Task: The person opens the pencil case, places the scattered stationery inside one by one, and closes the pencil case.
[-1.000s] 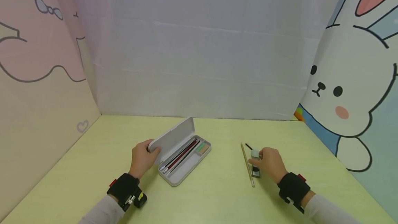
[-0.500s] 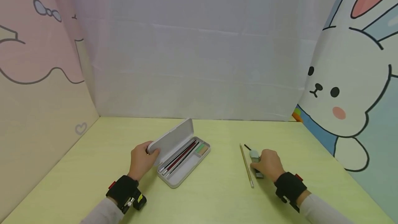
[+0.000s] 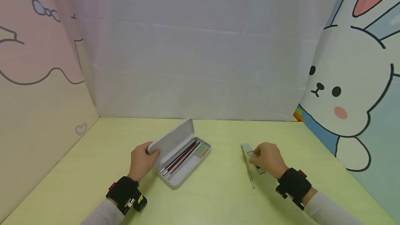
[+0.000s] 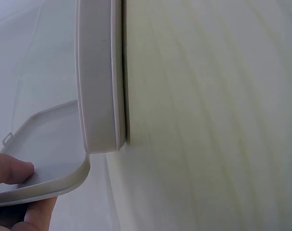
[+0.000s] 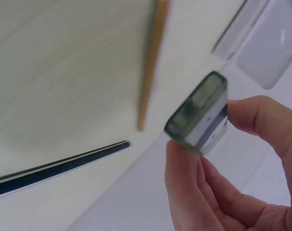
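Note:
With thumb and fingers, my left hand (image 3: 141,159) pinches the raised lid (image 3: 176,140) of a pale grey pencil case (image 3: 184,175); the left wrist view has the thumb on the lid's inner face. Several pencils (image 3: 184,157), one dark red, lie in the case beside a small compartment with green and tan blocks (image 3: 202,149). My right hand (image 3: 268,157) pinches a small pale-green block (image 5: 196,103) with a white and dark side. Left of that hand lies a gold pencil (image 3: 248,169). A dark, slim stick (image 5: 64,167) shows in the right wrist view, hidden in the head view.
The case and pencil rest on a pale yellow table (image 3: 215,197). A plain white sheet (image 3: 200,55) stands along its back edge. Side panels with cartoon prints, one a rabbit (image 3: 353,89), stand at left and right.
My right hand has gripped the green block and raised and tilted it, its far end shifting toward the gold pencil. The dark stick's tip is now covered. My left hand and the lid hold still.

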Tool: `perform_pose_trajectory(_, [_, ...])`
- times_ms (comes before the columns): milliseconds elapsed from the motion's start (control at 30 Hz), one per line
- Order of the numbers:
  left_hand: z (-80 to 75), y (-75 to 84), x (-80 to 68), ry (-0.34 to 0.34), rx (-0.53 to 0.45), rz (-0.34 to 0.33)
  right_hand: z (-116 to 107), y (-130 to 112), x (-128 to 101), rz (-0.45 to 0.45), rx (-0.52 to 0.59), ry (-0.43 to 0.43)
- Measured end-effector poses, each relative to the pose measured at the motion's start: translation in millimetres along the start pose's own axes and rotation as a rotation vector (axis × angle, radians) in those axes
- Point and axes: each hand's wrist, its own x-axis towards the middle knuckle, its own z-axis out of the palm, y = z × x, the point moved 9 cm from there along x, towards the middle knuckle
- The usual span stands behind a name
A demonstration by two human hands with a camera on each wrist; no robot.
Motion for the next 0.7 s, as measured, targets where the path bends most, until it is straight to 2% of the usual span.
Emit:
perform_pose_trajectory(267, [0.0,-1.9,0.0,0.004,-0.003,-0.002,11.9,-32.7,8.0,-0.061,0.020,-0.080])
perform_pose_trajectory(567, [0.0,-2.0,0.0,0.001,-0.007,-0.001,28.2,-73.9,20.3,-0.274,-0.034,-0.120])
perform_pose_trajectory(700, [-0.7,-0.7,-0.1,0.004,0.000,0.005,37.4,-91.8,27.2,-0.340,-0.066,-0.162])
